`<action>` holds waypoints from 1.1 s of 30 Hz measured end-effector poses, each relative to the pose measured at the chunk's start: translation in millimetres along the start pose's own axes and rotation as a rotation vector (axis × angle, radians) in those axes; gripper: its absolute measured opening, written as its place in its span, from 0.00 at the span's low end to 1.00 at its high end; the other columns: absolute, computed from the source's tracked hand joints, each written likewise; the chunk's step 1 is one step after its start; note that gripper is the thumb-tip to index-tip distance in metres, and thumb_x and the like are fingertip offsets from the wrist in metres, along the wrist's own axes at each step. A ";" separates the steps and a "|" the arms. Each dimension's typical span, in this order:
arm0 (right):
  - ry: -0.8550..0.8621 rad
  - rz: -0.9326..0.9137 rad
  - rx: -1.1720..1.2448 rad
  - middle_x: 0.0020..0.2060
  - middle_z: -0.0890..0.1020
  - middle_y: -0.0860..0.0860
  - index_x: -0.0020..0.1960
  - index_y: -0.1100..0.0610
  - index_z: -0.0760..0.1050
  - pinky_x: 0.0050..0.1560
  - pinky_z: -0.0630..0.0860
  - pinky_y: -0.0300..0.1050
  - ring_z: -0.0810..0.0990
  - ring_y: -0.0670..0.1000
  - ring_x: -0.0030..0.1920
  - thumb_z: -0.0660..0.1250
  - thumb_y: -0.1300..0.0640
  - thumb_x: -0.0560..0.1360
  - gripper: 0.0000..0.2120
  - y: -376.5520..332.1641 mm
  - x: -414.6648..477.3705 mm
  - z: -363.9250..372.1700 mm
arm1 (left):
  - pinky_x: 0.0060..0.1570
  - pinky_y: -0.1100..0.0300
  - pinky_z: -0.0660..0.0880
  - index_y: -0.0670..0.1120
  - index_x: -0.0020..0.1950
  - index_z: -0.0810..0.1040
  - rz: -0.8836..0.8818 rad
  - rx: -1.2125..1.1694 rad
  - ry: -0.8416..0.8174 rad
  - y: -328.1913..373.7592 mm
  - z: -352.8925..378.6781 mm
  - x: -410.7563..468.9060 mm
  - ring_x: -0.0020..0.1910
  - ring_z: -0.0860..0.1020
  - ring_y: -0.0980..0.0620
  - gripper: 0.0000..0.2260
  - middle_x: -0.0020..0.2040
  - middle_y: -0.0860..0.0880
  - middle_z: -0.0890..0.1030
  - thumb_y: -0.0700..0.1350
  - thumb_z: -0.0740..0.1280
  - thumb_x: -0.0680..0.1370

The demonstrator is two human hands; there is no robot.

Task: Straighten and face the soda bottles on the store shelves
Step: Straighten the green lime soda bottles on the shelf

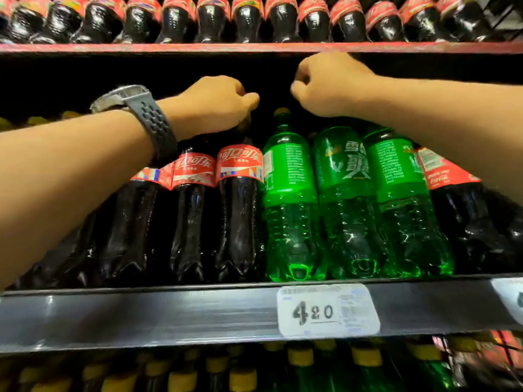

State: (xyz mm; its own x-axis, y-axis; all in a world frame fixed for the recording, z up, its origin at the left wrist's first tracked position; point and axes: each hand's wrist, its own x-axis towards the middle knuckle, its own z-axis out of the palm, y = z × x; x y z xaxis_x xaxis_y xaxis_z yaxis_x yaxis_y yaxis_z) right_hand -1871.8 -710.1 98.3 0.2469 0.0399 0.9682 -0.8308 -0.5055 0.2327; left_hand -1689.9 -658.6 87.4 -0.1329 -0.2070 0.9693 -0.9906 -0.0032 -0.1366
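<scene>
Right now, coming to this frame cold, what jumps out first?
Two bare forearms reach in over the middle shelf: the left hand, with a dark wristwatch, closes over the top of a cola bottle, while the right hand is curled above the green bottles. Those three green bottles stand out mid-row between dark cola. A white price tag on the shelf edge reads 4.20.

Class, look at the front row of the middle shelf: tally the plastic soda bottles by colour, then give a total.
Green plastic soda bottles: 3
Dark cola bottles with red labels: 4 clearly visible; more may be hidden behind the left arm
Total: 7
</scene>
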 end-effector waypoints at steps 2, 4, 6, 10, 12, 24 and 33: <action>-0.030 0.025 -0.033 0.56 0.79 0.60 0.55 0.55 0.78 0.53 0.72 0.49 0.76 0.62 0.57 0.60 0.47 0.73 0.17 14.8 -4.9 -1.9 | 0.48 0.57 0.70 0.42 0.53 0.81 -0.015 -0.054 -0.042 14.3 6.9 4.3 0.53 0.78 0.42 0.23 0.53 0.42 0.81 0.60 0.58 0.79; -0.076 0.048 -0.039 0.57 0.79 0.60 0.56 0.56 0.78 0.55 0.73 0.50 0.76 0.62 0.57 0.60 0.46 0.73 0.19 28.9 -9.0 -1.7 | 0.46 0.57 0.70 0.41 0.51 0.81 -0.024 -0.103 -0.086 25.8 14.9 7.9 0.51 0.78 0.43 0.24 0.50 0.42 0.82 0.61 0.59 0.78; -0.123 0.055 -0.026 0.57 0.80 0.60 0.57 0.58 0.78 0.55 0.73 0.48 0.76 0.62 0.58 0.61 0.46 0.74 0.20 41.2 -12.2 1.0 | 0.42 0.58 0.68 0.40 0.49 0.81 -0.028 -0.074 -0.092 33.8 20.8 10.6 0.50 0.78 0.42 0.25 0.49 0.41 0.82 0.61 0.59 0.78; -0.150 0.056 0.055 0.54 0.81 0.59 0.55 0.59 0.80 0.46 0.67 0.42 0.77 0.60 0.57 0.62 0.44 0.76 0.20 58.7 -14.8 6.1 | 0.41 0.58 0.67 0.40 0.48 0.81 -0.052 0.021 -0.034 47.7 27.9 15.5 0.49 0.78 0.42 0.27 0.47 0.42 0.81 0.65 0.61 0.75; -0.145 0.030 0.097 0.53 0.81 0.58 0.54 0.59 0.80 0.46 0.67 0.42 0.77 0.59 0.56 0.62 0.45 0.76 0.19 61.7 -13.5 6.7 | 0.39 0.58 0.66 0.42 0.45 0.79 -0.086 0.022 -0.040 55.6 30.3 16.8 0.46 0.78 0.43 0.26 0.44 0.44 0.80 0.66 0.66 0.71; -0.116 0.110 0.184 0.51 0.82 0.57 0.54 0.57 0.80 0.48 0.72 0.42 0.78 0.58 0.53 0.67 0.43 0.72 0.20 59.2 -11.3 10.4 | 0.40 0.54 0.77 0.40 0.48 0.80 -0.187 -0.232 -0.249 66.2 16.2 19.1 0.38 0.79 0.46 0.11 0.43 0.43 0.82 0.48 0.69 0.75; -0.129 0.188 0.196 0.51 0.81 0.56 0.56 0.57 0.79 0.48 0.74 0.43 0.79 0.58 0.52 0.69 0.40 0.70 0.24 53.9 -10.9 7.3 | 0.46 0.54 0.78 0.40 0.52 0.81 -0.200 -0.216 -0.234 68.5 16.0 18.4 0.44 0.80 0.45 0.13 0.49 0.42 0.83 0.48 0.71 0.74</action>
State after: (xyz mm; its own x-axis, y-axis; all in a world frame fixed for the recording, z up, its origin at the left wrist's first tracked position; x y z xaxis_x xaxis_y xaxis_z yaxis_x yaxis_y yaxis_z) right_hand -1915.7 -744.1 99.6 0.1695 -0.1740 0.9701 -0.7592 -0.6506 0.0160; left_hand -1759.7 -678.2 92.6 0.0503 -0.4413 0.8960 -0.9833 0.1354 0.1219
